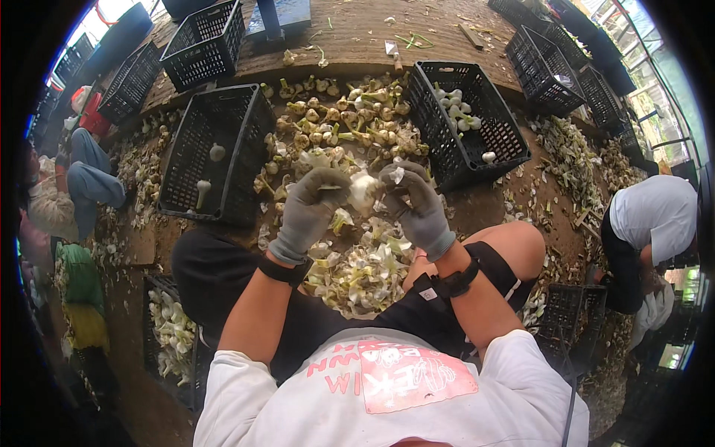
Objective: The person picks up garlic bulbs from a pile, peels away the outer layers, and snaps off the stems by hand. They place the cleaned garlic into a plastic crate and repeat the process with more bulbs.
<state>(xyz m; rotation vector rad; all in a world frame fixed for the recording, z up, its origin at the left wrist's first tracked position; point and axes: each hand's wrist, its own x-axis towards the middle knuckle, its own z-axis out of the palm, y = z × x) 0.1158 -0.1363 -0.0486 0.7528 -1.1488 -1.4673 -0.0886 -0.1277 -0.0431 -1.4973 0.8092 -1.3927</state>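
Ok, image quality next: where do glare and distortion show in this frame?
Head view: the round white garlic bulb between the grey-gloved left hand and grey-gloved right hand looks washed out; head view: the pale translucent wall at far upper right glares; head view: fisheye distortion bows edges toward the rim, skewing the black perforated plastic crate at upper right.

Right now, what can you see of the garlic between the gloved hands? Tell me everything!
The garlic is a pale, roundish bulb, bright and blurry, so skin details are lost. It's between the left hand and right hand, with more bulbs beyond it and loose peelings on its near side. Finger contact is unclear.
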